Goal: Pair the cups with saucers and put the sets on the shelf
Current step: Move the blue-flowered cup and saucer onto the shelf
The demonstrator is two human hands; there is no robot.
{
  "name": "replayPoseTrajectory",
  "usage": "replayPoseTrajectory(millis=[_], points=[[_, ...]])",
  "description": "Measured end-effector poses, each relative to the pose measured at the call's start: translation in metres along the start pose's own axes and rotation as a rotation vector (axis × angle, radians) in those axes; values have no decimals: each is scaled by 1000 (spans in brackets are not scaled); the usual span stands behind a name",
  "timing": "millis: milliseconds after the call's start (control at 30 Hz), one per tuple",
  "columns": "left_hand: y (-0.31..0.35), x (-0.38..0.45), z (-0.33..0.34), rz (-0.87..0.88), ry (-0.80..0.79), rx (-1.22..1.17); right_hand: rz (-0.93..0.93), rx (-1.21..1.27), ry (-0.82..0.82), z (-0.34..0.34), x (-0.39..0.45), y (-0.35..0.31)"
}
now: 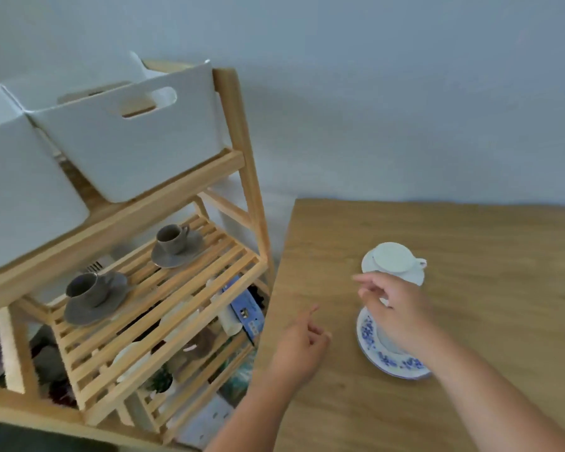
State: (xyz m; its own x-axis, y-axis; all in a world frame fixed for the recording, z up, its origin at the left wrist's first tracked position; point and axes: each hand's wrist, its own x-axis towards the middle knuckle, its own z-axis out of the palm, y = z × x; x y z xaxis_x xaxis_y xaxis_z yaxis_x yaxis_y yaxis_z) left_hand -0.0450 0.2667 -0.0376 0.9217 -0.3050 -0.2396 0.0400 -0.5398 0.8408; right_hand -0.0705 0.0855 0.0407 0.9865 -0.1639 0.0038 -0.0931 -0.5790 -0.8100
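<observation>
Hovering over the blue-patterned saucer [385, 360] on the worktop [470, 230], the right hand [395, 305] is loosely spread, empty; left hand [299, 345] half-curled, holding nothing, near the shelf [163, 282].

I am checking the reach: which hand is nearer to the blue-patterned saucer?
Right. The right hand is over the blue-patterned saucer; the left hand is beside it, apart, near the table edge.

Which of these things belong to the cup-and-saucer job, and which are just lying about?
Part of the job:
white cup and saucer on the table
blue-patterned saucer under the right hand
two grey sets on the wooden shelf
left hand

Just lying about:
white bins on top
blue box and clutter lower down
</observation>
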Motion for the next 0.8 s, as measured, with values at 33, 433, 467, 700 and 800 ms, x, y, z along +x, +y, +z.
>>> replayPoseTrajectory(millis=[33,433,467,700,800], points=[[6,2,11,-16,-33,4,41,26,76,-14,-7,12],[31,15,84,-303,-157,-273,556,168,-18,-42,-38,141],[31,13,84,-308,-155,-281,557,220,-41,-39,-38,142],[24,-6,70,-293,-133,-316,465,234,-58,-17,-37,139],[14,-17,54,-302,-90,-347,418,244,-89,-2,-34,128]])
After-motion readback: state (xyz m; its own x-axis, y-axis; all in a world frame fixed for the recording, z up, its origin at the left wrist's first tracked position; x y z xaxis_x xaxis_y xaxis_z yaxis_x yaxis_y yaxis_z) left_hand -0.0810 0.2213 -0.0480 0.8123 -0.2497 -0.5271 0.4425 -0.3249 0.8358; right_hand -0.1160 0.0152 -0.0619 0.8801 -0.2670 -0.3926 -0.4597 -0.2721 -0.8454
